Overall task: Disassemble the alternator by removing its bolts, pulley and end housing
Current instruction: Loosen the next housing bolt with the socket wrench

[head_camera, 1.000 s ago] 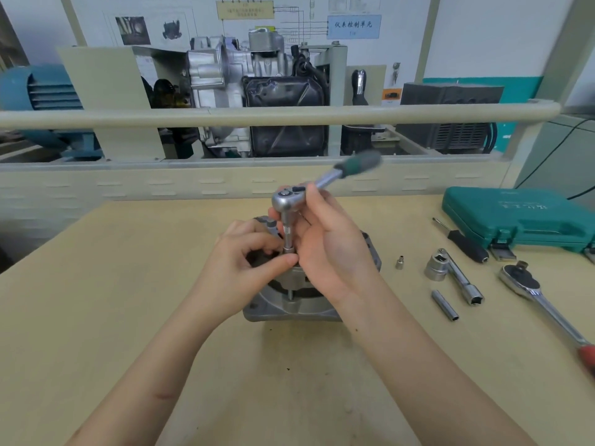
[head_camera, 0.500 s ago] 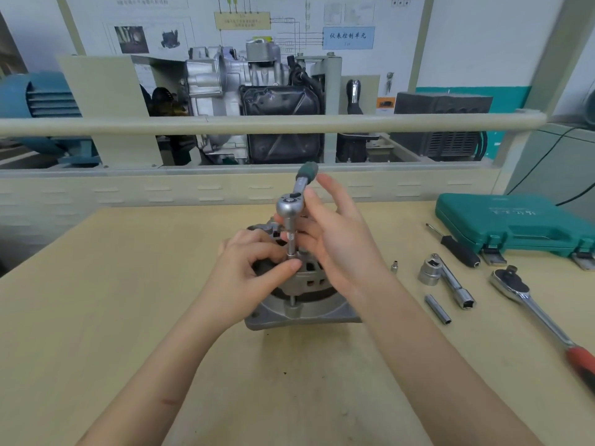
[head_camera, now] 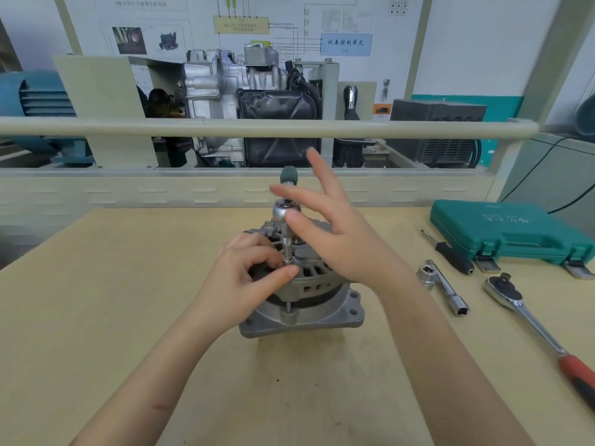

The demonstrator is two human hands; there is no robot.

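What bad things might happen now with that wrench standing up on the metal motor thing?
1. The small ratchet stands upright on a bolt of the alternator, and the right hand has its fingers spread, touching it only lightly. It might slip off the bolt and tip over.
2. The left hand pinches the socket right at the bolt, so a slip could nip those fingertips.

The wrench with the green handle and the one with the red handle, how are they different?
The green-handled ratchet stands on the alternator, on a bolt, with both hands at it; the red-handled ratchet lies flat on the table, untouched. The green one's handle points away from the camera; the red one's points toward the near right. The red one looks longer. Both have round shiny metal heads.
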